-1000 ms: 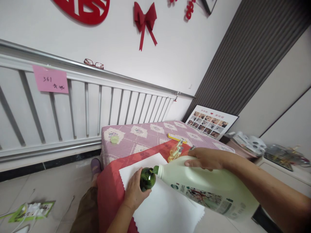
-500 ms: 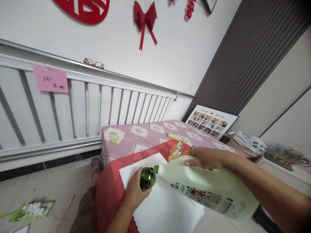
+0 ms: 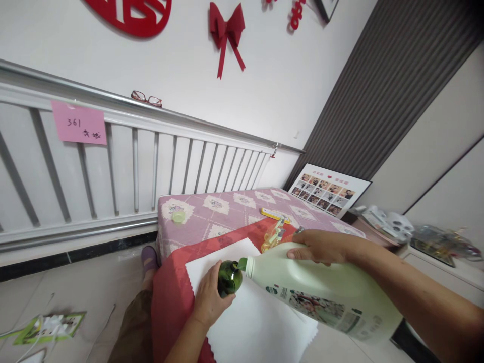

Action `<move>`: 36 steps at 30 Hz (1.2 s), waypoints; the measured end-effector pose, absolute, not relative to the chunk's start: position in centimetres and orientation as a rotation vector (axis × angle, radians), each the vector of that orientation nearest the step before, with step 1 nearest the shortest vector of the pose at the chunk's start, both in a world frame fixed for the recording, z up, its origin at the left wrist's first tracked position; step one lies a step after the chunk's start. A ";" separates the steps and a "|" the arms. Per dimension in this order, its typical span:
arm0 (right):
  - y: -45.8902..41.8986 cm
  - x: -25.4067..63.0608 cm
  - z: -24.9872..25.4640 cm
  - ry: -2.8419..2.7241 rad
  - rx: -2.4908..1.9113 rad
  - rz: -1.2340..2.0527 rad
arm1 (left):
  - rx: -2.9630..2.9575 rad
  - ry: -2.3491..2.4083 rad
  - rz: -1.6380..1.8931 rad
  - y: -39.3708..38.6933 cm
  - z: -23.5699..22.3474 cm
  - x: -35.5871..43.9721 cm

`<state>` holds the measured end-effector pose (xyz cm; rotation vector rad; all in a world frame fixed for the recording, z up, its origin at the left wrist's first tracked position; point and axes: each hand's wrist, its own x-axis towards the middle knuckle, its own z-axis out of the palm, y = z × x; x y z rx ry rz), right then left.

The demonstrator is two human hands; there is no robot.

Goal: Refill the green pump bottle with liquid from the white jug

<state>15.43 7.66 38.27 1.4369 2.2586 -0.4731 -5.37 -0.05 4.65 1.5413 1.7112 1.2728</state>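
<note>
Fingers and thumb of my left hand [image 3: 209,297] wrap round a small dark green bottle [image 3: 229,280] above the white cloth. My right hand [image 3: 315,245] grips a large pale green jug [image 3: 321,297] from above, tipped on its side with its neck to the left. The jug's green spout [image 3: 242,264] meets the mouth of the small bottle. Whether liquid flows between them is too small to tell. Beyond the jug's neck stand yellowish pump tops [image 3: 275,236], partly hidden. A pale green cap [image 3: 178,217] lies on the patterned tablecloth.
The white cloth [image 3: 260,322] lies over a red cloth [image 3: 172,282] on the purple patterned table [image 3: 200,212]. A yellow-and-white box [image 3: 275,215] sits farther back. A radiator [image 3: 151,166] runs along the wall; a power strip with cables [image 3: 53,325] lies on the floor.
</note>
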 end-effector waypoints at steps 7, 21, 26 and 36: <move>7.6 15.4 38.2 2.259 1.431 -0.472 | 1.536 1.720 1.274 0.1 4.6 -5.2; 7.5 15.3 38.3 2.262 1.426 -0.469 | 1.526 1.707 1.286 -0.1 4.9 -5.3; 7.6 15.2 38.3 2.268 1.412 -0.461 | 1.533 1.705 1.281 0.0 4.8 -5.3; 7.7 15.3 38.2 2.258 1.419 -0.486 | 1.540 1.700 1.288 0.1 4.5 -5.4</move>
